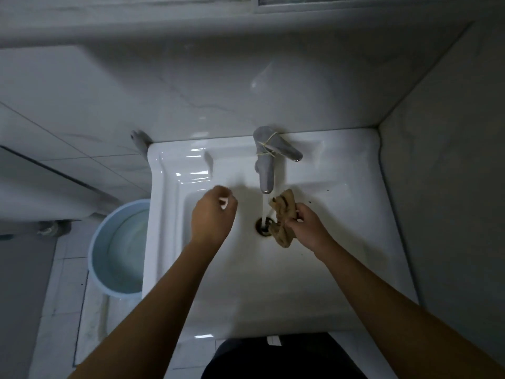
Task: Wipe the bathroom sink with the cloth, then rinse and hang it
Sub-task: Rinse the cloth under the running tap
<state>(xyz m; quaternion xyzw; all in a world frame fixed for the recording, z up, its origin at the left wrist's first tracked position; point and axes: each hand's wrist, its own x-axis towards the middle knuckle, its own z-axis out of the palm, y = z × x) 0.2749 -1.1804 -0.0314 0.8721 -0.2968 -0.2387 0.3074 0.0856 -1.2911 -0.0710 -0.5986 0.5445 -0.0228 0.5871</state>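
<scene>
A white square sink [341, 263] fills the middle of the view. Its grey faucet [266, 170], bound with a rubber band, runs a thin stream of water down to the drain [263, 228]. My right hand [308, 228] grips a crumpled brown cloth [282, 214] right beside the stream, just right of the drain. My left hand [213, 214] hovers over the left side of the basin with its fingers curled in; a small white bit shows at its fingertips, and I cannot tell what it is.
A light blue bucket [120, 247] holding water stands on the tiled floor left of the sink. White tiled wall runs behind the faucet, and a grey wall closes in on the right. Small dark specks dot the basin's right side.
</scene>
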